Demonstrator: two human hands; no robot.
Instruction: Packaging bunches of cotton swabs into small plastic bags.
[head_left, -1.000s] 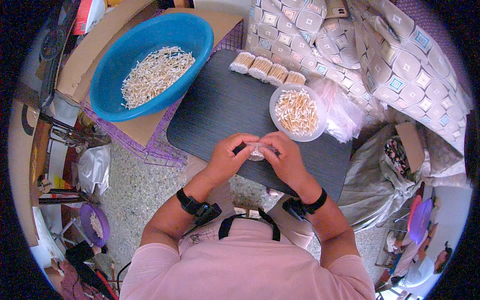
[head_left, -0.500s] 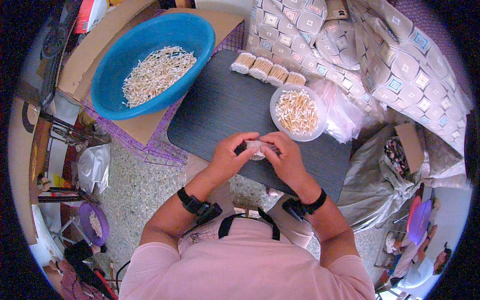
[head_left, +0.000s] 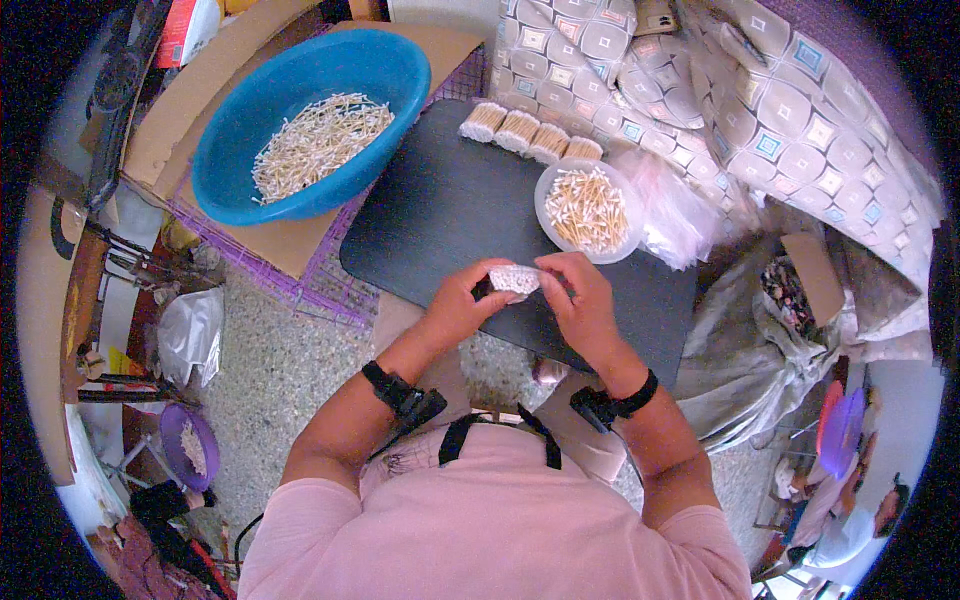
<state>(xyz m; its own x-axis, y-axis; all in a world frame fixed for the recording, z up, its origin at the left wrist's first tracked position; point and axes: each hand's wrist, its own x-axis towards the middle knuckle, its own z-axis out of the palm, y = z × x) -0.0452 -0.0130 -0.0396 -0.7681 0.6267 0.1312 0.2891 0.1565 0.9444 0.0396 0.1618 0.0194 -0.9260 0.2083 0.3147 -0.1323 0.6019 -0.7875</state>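
Between my hands, over the near part of the dark board (head_left: 430,215), is a small bundle of cotton swabs (head_left: 514,281), its white tips facing me. My left hand (head_left: 466,297) is closed around the left side of it. Thumb and fingers of my right hand (head_left: 576,297) pinch its right end. Just beyond my right hand stands a round white tub (head_left: 545,225) of loose cotton swabs (head_left: 588,208). Several packed swab bundles (head_left: 531,133) lie in a row along the board's far edge. Clear plastic bags (head_left: 675,215) lie beside the tub.
A big blue basin (head_left: 225,175) with loose swabs sits at the far left on cardboard (head_left: 290,240) over a purple wire frame. Patterned fabric (head_left: 570,60) covers the far right. A grey sack (head_left: 750,350) stands at right. Another person (head_left: 850,530) is at the lower right edge.
The bundle has turned so more of its white tips show. My right hand has shifted slightly right and up, its grip now at the bundle's end.
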